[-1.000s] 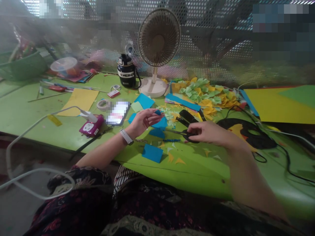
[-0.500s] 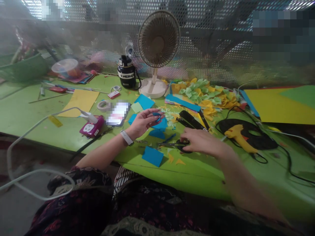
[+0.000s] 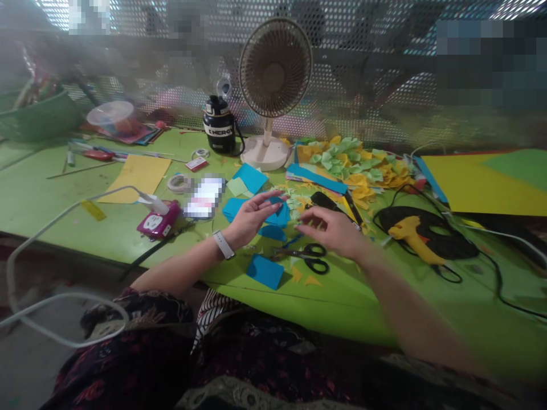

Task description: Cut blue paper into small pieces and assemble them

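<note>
The left hand [image 3: 252, 219] is open, its fingers spread and grasping nothing, with the fingertips just over a pile of cut sky-blue paper pieces [image 3: 278, 216] near the middle of the green painted bench [image 3: 43, 188]. The right hand [image 3: 329, 228] is also empty, its fingers loosely curled and released, just beyond a pair of black-handled steel scissors [image 3: 305, 256] lying flat on the bench, not touching them. A rectangular sky-blue paper card [image 3: 265, 271] lies just left of the scissors, toward the bench's front edge.
</note>
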The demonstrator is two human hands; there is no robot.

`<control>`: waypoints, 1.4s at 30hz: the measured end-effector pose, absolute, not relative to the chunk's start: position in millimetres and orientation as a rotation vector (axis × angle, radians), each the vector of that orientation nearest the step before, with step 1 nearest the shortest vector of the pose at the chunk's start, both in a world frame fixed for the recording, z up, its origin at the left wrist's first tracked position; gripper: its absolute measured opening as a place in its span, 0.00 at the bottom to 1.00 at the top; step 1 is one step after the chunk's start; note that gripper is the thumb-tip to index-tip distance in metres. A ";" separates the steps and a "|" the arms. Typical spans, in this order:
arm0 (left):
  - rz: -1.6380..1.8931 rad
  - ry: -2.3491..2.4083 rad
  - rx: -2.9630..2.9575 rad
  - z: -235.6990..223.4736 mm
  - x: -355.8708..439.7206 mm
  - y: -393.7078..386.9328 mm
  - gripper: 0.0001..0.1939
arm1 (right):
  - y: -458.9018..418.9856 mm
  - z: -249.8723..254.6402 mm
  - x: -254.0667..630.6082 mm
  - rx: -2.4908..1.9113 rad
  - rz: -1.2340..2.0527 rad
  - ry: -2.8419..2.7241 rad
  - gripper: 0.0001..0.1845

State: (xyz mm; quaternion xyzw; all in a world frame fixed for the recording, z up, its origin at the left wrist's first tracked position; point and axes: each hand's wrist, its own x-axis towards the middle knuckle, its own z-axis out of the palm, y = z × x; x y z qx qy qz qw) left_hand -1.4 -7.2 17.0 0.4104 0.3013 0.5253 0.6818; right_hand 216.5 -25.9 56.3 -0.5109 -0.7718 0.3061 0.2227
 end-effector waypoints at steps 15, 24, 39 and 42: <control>0.991 0.600 0.941 24.7 -4.9 -12.6 0.16 | -33.2 26.9 184.4 -1.174 1.223 -1.491 0.22; 0.766 1.124 2.040 19.2 -41.5 15.0 0.12 | -25.8 33.1 196.9 -1.231 1.162 -1.482 0.23; 0.898 0.934 1.877 25.6 -36.3 12.6 0.06 | -31.1 26.9 196.8 -1.181 0.883 -1.842 0.14; 0.851 0.864 1.717 23.7 -32.1 10.0 0.07 | -31.0 25.1 197.0 -1.227 0.883 -1.850 0.13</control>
